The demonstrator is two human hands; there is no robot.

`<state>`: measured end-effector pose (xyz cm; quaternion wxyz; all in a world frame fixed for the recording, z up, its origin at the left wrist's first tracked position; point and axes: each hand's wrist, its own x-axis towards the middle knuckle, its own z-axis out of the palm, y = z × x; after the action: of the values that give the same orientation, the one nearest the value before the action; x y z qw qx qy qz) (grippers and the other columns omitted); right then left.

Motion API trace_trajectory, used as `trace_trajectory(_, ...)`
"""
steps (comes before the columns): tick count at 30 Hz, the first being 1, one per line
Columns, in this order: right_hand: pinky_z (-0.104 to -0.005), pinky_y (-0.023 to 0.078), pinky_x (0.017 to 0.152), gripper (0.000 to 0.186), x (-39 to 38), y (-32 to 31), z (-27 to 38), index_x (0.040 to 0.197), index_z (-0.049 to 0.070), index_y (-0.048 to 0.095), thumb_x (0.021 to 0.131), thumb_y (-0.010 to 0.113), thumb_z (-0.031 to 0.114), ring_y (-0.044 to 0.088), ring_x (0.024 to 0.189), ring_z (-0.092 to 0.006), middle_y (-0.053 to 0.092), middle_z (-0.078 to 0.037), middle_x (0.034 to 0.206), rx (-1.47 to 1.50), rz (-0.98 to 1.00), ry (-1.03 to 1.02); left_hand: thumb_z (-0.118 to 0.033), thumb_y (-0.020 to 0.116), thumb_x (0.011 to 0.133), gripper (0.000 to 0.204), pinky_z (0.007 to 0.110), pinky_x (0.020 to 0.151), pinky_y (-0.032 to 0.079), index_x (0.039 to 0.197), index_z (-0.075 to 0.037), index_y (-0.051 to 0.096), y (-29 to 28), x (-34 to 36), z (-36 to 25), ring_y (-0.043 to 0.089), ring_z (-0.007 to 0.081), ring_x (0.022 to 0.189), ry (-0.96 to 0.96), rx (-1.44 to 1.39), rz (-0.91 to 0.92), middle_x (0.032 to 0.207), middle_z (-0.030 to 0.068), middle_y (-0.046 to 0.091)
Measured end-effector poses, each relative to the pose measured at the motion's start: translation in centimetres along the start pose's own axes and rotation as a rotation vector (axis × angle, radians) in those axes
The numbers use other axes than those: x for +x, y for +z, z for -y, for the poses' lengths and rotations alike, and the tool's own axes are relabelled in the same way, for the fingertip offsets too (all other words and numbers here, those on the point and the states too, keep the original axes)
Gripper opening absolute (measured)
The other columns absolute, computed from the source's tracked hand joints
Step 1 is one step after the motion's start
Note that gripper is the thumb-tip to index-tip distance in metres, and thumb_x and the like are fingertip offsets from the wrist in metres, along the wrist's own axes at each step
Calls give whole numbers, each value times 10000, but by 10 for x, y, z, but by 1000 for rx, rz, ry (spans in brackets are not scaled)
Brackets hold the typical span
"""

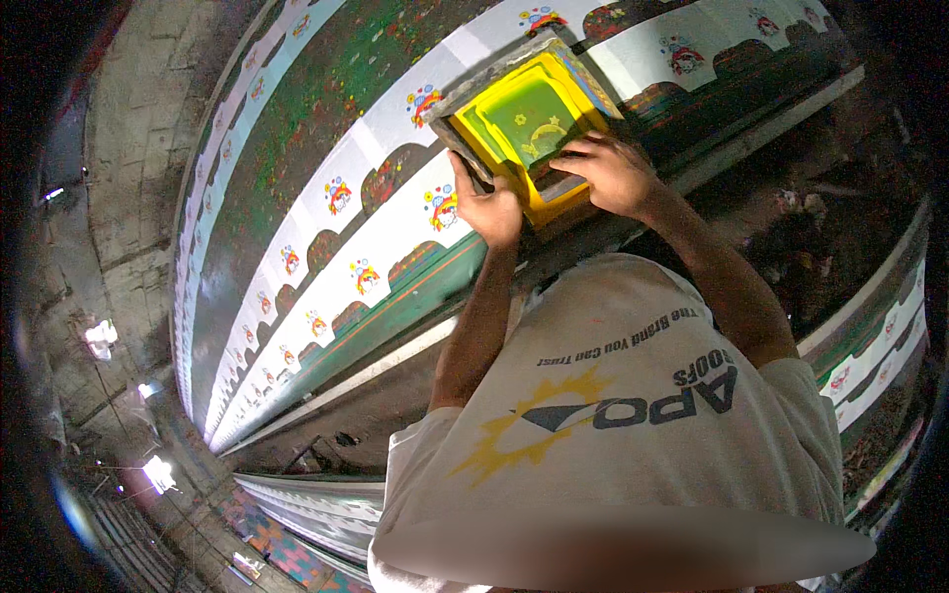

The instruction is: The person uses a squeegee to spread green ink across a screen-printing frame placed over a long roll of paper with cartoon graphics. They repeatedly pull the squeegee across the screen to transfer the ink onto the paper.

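A screen-printing frame [457,141] with worn, dark edges and yellow inner sides lies tilted over white printed pieces on a long table. Its greenish mesh [502,117] shows a small pale motif. My left hand [491,210] grips the frame's near left corner, thumb up along the side. Inside the near right part of the frame, my right hand [615,176] has its fingers bent over a brownish strip that looks like a squeegee [556,182]; the hand partly covers it. White pieces [364,275] with a colourful rainbow character print lie in long rows beside and beyond the frame.
The long table's green, paint-spotted top [341,104] curves away to the left. A pale ledge [741,148] runs along its near edge. Behind me stands another table with printed pieces [875,346]. A concrete floor [133,217] lies at the far left.
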<state>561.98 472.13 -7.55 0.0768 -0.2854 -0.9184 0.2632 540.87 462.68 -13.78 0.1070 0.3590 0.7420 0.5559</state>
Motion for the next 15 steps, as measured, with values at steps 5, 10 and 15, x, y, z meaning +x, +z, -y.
trace_trajectory(5, -468, 507, 1147, 601, -11, -14, -31, 1379, 146, 716, 810, 673, -43, 599, 1334, -357, 662, -72, 1408, 49, 11, 20, 86, 658, 835, 793, 375, 1061, 543, 1600, 88, 448, 31, -4, -17, 704, 273, 1227, 15, 43, 11, 1389, 266, 710)
trace_trajectory(10, -464, 509, 1144, 580, -12, -16, -42, 1371, 122, 718, 811, 693, -29, 605, 1322, -343, 669, -85, 1374, 40, -9, -12, 76, 675, 832, 778, 371, 1034, 557, 1579, 112, 462, 39, -2, -18, 722, 261, 1187, -24, 66, 45, 1354, 258, 731)
trace_trajectory(15, -462, 517, 1129, 535, -8, -11, -43, 1337, 94, 733, 814, 712, -15, 615, 1310, -346, 680, -105, 1349, 24, -11, -35, 70, 707, 819, 784, 362, 1013, 568, 1561, 139, 464, 41, 0, -9, 726, 251, 1184, -106, 0, 65, 1360, 274, 724)
